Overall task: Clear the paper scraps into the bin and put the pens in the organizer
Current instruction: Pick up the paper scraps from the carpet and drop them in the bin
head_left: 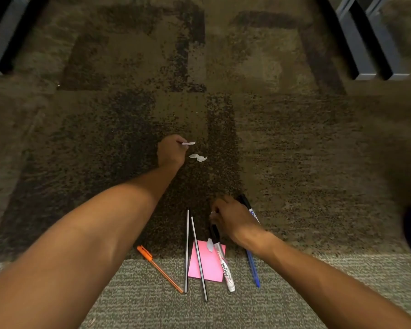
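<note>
The scrap-clearing step was under way: the left hand (pixel 171 150) pinched a paper scrap (pixel 188 143) well beyond the pink note (pixel 208 264), another scrap (pixel 198 157) just beside it. The right hand (pixel 230 219) curled round something white, unclear what. Next comes that loose scrap; no bin showed.
</note>
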